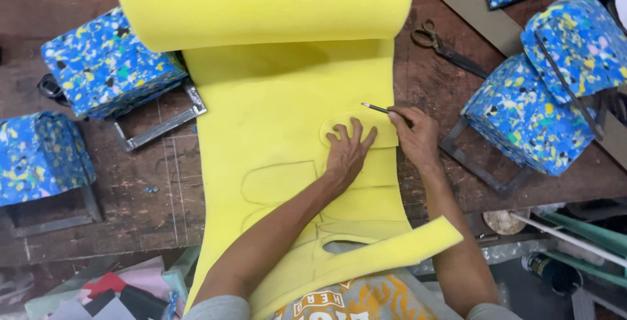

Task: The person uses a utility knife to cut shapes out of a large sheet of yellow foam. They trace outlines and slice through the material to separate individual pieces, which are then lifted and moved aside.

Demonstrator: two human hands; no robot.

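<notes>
1. The step in hand looks like tracing an outline: a flat yellow foam template with a rounded end [360, 129] lies on the long unrolled sheet of soft yellow foam [281, 137], near the sheet's right edge.
2. The left hand [348, 150] lies spread, palm down, with its fingers pressing the template flat against the sheet.
3. The right hand [415, 136] pinches a thin dark pencil [377, 108] between thumb and fingertips; its tip sits at the template's upper edge, touching or just above it, which the view does not settle.
4. Pencilled outlines of the same rounded shape [277, 181] already show on the sheet nearer the person, and one shape has been cut out at the near end [343, 247].
5. As a judgement, the next move calls for steady downward pressure from the left hand so the soft template does not slip, while the pencil tip hugs its rim lightly enough not to drag the foam.
6. The surface is a worn dark wooden workbench [163, 183], scratched and stained.
7. Blue speckled foam cushion blocks on metal frames stand at the left [108, 65] and right [522, 114]; black-handled scissors [444, 44] lie at the upper right, well apart from the hands.
8. Fabric scraps [111, 294] sit at the lower left.
</notes>
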